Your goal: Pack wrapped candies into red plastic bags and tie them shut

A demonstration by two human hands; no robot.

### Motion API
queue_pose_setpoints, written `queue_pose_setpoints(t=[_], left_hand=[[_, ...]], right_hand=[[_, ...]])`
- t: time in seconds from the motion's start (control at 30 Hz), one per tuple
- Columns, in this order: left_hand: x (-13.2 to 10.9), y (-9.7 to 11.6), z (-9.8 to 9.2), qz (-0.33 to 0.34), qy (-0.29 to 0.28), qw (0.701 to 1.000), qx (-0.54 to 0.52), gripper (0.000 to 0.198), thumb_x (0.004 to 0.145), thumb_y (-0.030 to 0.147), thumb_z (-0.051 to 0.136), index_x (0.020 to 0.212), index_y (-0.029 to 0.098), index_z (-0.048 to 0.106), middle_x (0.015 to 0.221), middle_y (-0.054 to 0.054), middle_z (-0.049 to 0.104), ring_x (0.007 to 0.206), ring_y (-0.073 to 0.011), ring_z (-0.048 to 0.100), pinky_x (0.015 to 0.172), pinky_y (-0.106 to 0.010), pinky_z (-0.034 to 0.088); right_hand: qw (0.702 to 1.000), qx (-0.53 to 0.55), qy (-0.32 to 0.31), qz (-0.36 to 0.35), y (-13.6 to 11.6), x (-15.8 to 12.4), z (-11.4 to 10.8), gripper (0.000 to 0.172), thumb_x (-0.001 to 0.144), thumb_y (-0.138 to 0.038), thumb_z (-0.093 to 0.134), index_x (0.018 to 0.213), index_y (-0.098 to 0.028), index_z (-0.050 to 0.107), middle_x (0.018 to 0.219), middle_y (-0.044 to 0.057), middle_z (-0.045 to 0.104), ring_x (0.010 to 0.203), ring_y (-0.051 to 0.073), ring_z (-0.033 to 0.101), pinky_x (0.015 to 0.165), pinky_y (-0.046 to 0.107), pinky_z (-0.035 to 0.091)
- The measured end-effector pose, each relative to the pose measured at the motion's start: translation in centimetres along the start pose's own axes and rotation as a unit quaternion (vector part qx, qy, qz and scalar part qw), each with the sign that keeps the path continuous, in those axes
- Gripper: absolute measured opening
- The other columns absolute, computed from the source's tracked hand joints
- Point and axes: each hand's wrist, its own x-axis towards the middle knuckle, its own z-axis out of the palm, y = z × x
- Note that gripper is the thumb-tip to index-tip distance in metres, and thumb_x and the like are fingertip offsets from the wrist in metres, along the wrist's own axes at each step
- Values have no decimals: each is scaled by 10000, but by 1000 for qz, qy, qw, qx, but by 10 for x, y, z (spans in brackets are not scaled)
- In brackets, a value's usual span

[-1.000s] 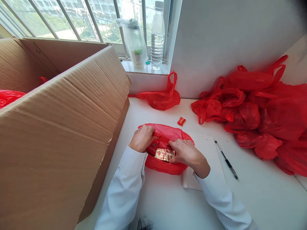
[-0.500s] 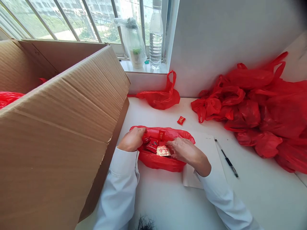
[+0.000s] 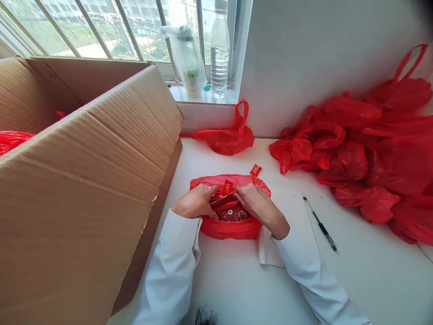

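Observation:
An open red plastic bag (image 3: 230, 228) lies on the white table in front of me, with red patterned packets (image 3: 232, 213) inside it. My left hand (image 3: 195, 202) rests on the bag's left side, fingers curled into the opening. My right hand (image 3: 254, 199) is at the right side, fingers pinched on a flat red packet near the bag's middle. A small red sachet (image 3: 228, 186) stands up between my two hands. Both sleeves are white.
A big open cardboard box (image 3: 84, 180) fills the left. A heap of red bags (image 3: 365, 153) sits at the right, one more red bag (image 3: 226, 137) at the back. A loose red sachet (image 3: 255, 169), a pen (image 3: 320, 224) and paper (image 3: 287, 225) lie nearby. Bottles (image 3: 219, 49) stand on the sill.
Both hands moved together toward the bag's middle. The gold packet seen earlier is hidden; a red patterned packet now shows. A red bag at the far right has risen.

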Motion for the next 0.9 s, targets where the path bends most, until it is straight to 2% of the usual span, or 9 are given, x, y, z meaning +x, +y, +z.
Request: queue_pose_setpoints(t=[0.1, 0.23, 0.3, 0.37, 0.5, 0.6, 0.7, 0.9], left_hand=[[1, 11, 3, -23, -2, 999, 35, 294, 873, 340, 620, 1092, 147, 590, 1081, -67, 625, 949, -197, 616, 816, -400, 532], [4, 18, 6, -58, 28, 996, 61, 257, 917, 346, 555, 1093, 162, 593, 1099, -68, 622, 957, -190, 615, 835, -397, 530], [5, 17, 6, -69, 38, 995, 65, 262, 919, 349, 552, 1091, 156, 592, 1089, -68, 624, 942, -186, 619, 822, -391, 533], [6, 13, 6, -71, 50, 994, 63, 267, 919, 363, 549, 1068, 145, 595, 1048, -62, 630, 907, -179, 623, 801, -385, 535], [7, 5, 4, -40, 72, 996, 41, 218, 915, 358, 544, 945, 150, 604, 891, -24, 628, 770, -143, 600, 709, -321, 510], [7, 0, 1, -9, 95, 995, 16, 64, 838, 240, 590, 850, 178, 578, 808, 2, 613, 689, -130, 550, 605, -254, 423], [6, -2, -3, 3, 107, 994, -6, 76, 742, 157, 602, 780, 201, 554, 781, 11, 615, 670, -134, 527, 549, -241, 346], [5, -3, -8, -16, 96, 995, -27, 46, 796, 166, 570, 773, 197, 595, 697, 8, 621, 612, -127, 521, 546, -237, 356]], right_hand=[[999, 18, 28, 13, -1, 6, 4, 295, 982, -282, 351, 875, -176, 605, 787, 63, 654, 695, 163, 589, 586, 269, 316], [997, 45, 50, 24, 8, 2, -1, 135, 917, -291, 480, 985, -191, 541, 847, 28, 638, 725, 148, 567, 597, 247, 338], [998, 52, 33, 26, 15, -4, -5, 110, 857, -258, 538, 947, -198, 519, 802, 2, 606, 691, 140, 535, 582, 245, 334], [999, 41, -14, 25, 20, -10, -9, 55, 810, -222, 553, 840, -205, 510, 737, -15, 568, 654, 136, 504, 555, 247, 316], [996, 8, -81, 25, 22, -15, -8, 94, 707, -172, 609, 717, -200, 520, 690, -6, 556, 624, 146, 497, 504, 268, 253], [995, 3, -93, 16, 19, -12, -2, 109, 664, -132, 633, 711, -194, 556, 705, 10, 572, 648, 163, 522, 506, 272, 244], [995, 2, -101, 5, 18, -8, 3, 92, 674, -115, 628, 682, -187, 571, 662, 10, 547, 637, 165, 523, 511, 275, 240], [995, 36, -86, -37, 20, -10, -5, 122, 733, -99, 576, 671, -205, 567, 613, -32, 524, 578, 121, 475, 504, 265, 244]])
